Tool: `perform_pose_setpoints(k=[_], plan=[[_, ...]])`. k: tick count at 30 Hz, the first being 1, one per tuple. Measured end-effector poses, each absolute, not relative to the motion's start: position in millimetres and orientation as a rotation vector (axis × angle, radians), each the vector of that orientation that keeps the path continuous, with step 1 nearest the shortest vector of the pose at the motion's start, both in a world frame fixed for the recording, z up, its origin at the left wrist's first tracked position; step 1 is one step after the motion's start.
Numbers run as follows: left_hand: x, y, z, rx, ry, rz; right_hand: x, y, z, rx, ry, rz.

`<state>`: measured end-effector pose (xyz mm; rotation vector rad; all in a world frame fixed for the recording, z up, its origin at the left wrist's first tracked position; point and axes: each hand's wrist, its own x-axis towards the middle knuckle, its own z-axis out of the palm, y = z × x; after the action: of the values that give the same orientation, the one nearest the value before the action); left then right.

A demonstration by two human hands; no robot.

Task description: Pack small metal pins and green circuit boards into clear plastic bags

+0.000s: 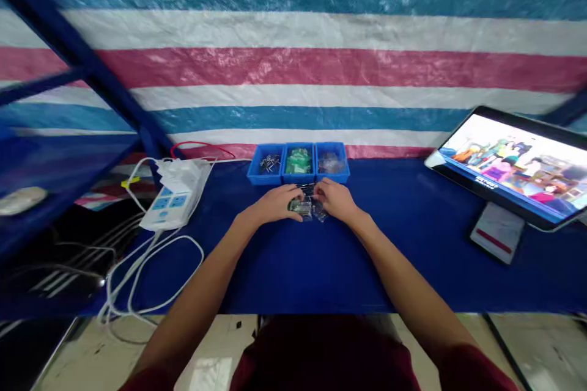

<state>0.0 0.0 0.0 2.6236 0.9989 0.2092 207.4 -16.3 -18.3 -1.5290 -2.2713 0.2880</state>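
My left hand (277, 203) is closed on a small clear plastic packet (300, 206) with something greenish in it. Fingers bent inward, my right hand (337, 198) grips the edge of another small clear plastic bag (318, 211) right beside it. Between and behind my fingertips lie some thin dark metal pieces (306, 188), too small to name. Just beyond my hands three blue bins stand side by side. Small metal pieces (270, 163) are in the left bin, green packets (299, 160) in the middle one, and clear plastic packets (331, 162) in the right one.
The blue table (312, 275) runs across in front of me. On the left are a white power strip (167, 208) and looped white cables (132, 281). A tablet (518, 165) playing a video leans at the right, near a flat grey box (498, 232). Striped sheeting (298, 67) hangs behind.
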Motion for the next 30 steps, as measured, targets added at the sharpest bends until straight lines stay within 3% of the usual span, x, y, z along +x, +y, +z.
perform_pose_setpoints(k=[21, 30], plan=[[0.7, -2.4, -13.5, 2.583, 0.958, 1.238, 194.4, -21.2, -21.8, -1.187, -1.998, 0.27], [3.7, -2.2, -22.0, 2.604, 1.106, 1.343, 192.7, -21.7, -27.0, -1.108, -2.012, 0.264]])
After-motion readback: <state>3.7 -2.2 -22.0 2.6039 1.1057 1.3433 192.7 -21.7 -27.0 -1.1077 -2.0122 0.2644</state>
